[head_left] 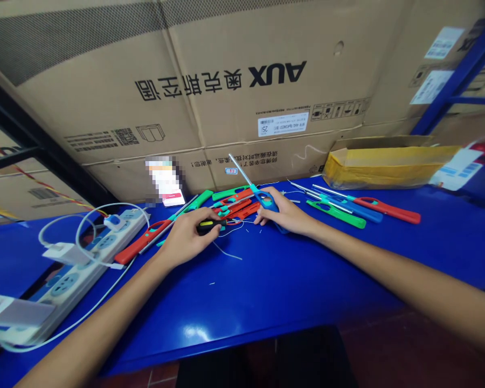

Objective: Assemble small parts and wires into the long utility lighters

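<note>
On the blue-painted workbench (242, 307), left hand (181, 242) closed firmly around a black-handled screwdriver (208, 226), right hand (283, 213) closed around a blue long-nozzled plastic lighter (264, 199); scattered red plastic lighters (139, 242) and thin white wire scraps (226, 250) around both hands; at the bench's far edge, an open yellow-lined cardboard box (388, 161), contents hidden; at its left end, a white power strip (67, 285)

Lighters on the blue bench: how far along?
Done, it seems: three long lighters lying apart on the right, red, green and blue. In hand: the right hand grips a blue-handled lighter, the left hand a black-handled screwdriver. Left, probably: the heaped lighters beside loose wires.
</note>
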`<action>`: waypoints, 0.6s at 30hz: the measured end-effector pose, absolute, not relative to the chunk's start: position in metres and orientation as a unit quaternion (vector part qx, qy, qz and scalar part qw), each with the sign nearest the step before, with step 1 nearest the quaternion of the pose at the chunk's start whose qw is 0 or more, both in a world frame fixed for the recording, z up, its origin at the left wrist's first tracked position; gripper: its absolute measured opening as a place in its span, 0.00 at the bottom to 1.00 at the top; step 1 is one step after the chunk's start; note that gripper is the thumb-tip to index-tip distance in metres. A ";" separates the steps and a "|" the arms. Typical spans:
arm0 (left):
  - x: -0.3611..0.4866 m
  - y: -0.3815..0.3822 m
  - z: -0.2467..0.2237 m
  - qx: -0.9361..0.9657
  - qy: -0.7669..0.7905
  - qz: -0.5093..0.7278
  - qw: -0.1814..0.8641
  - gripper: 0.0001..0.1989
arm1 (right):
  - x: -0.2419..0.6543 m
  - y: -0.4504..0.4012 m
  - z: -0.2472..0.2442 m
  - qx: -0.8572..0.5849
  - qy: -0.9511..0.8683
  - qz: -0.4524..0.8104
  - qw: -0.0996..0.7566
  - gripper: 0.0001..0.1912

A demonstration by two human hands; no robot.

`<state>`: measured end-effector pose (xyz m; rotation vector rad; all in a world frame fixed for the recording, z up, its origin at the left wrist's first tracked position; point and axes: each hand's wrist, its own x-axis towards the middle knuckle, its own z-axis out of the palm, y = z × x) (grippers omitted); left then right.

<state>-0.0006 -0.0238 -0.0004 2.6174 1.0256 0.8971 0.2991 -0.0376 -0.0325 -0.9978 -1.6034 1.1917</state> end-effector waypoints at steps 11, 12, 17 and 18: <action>0.015 -0.045 0.001 0.900 0.257 0.332 0.115 0.05 | 0.290 -0.042 -0.019 -0.331 -0.419 0.628 0.566 0.22; 0.017 -0.047 0.001 0.904 0.250 0.326 0.120 0.05 | 0.289 -0.041 -0.020 -0.327 -0.415 0.629 0.570 0.22; 0.024 -0.052 -0.005 0.915 0.240 0.297 0.132 0.07 | 0.285 -0.042 -0.022 -0.321 -0.421 0.619 0.580 0.24; 0.024 -0.052 -0.006 0.916 0.238 0.294 0.132 0.07 | 0.284 -0.043 -0.022 -0.324 -0.427 0.613 0.580 0.24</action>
